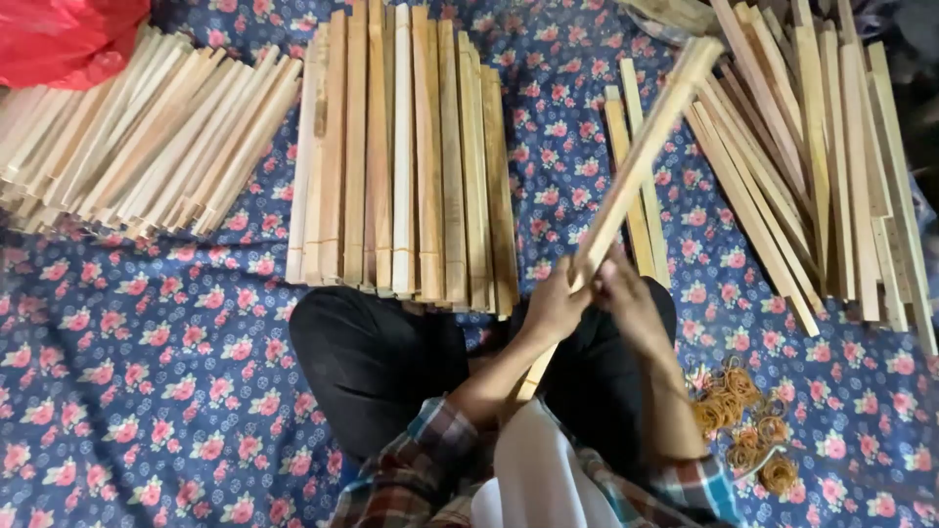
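Observation:
I hold a bundle of long pale wooden slats (646, 156) that slants from my lap up toward the upper right. My left hand (556, 305) grips it from the left side, my right hand (626, 293) from the right, both at the same spot about midway along. The bundle's lower end passes between my forearms. I sit cross-legged in dark trousers (377, 362) on a blue floral cloth (147, 391).
A neat stack of slats (401, 156) lies straight ahead, another pile (147, 137) at the left, loose slats (812, 156) at the right, and two slats (641, 225) beside my hands. A heap of tan rubber bands (743, 420) lies by my right knee. Red plastic bag (68, 39) top left.

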